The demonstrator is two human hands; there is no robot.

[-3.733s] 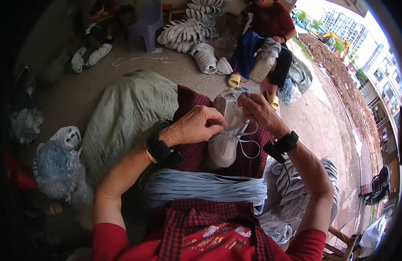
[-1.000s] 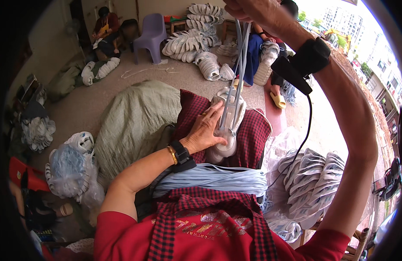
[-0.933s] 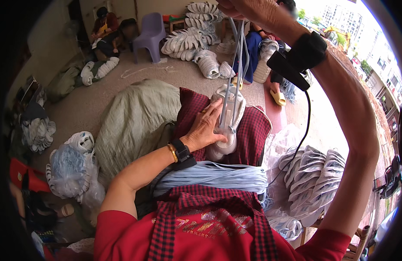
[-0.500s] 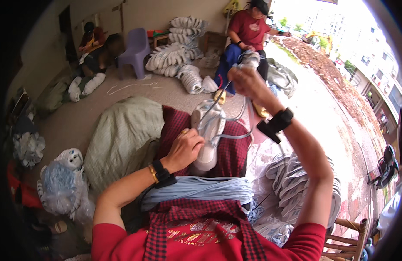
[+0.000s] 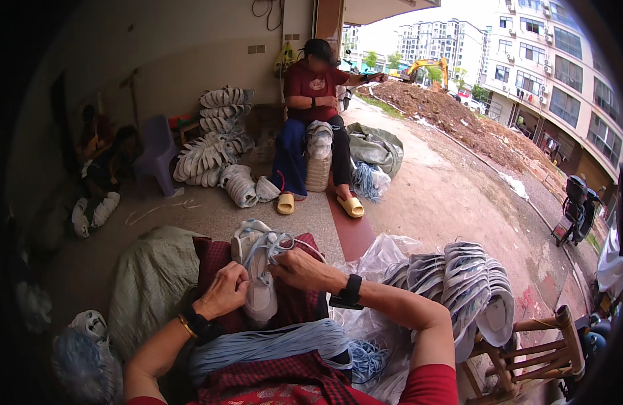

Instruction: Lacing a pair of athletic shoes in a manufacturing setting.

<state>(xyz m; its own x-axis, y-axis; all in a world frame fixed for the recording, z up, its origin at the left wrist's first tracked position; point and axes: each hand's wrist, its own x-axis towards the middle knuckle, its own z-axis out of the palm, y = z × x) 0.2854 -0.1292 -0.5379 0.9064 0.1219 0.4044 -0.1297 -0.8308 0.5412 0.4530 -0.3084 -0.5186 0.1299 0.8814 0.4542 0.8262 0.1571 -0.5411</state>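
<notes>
A white shoe upper (image 5: 263, 304) lies across my lap on the dark red checked cloth (image 5: 213, 263), its rounded toe toward me. Pale blue shoelace (image 5: 269, 241) loops over its far part, with loose turns rising toward the right. My left hand (image 5: 223, 291) is closed at the upper's left edge, its fingertips pinched against it. On the opposite side, my right hand (image 5: 304, 271) pinches the lace close to the lacing holes; its fingertips are partly hidden. Nearer my body lies a thick bundle of light blue laces (image 5: 271, 347).
Stacked shoe uppers (image 5: 460, 290) stand at right beside a wooden stool (image 5: 534, 351). A greenish sack (image 5: 156, 283) and a bagged bundle (image 5: 89, 358) lie left. Ahead, a person (image 5: 318, 101) in yellow slippers sits by piled uppers (image 5: 217, 142) and a purple chair (image 5: 155, 152).
My right hand has come down from high above, bringing the drawn-out lace back to the upper. My left hand stays at its left edge. The view has tilted up and turned right.
</notes>
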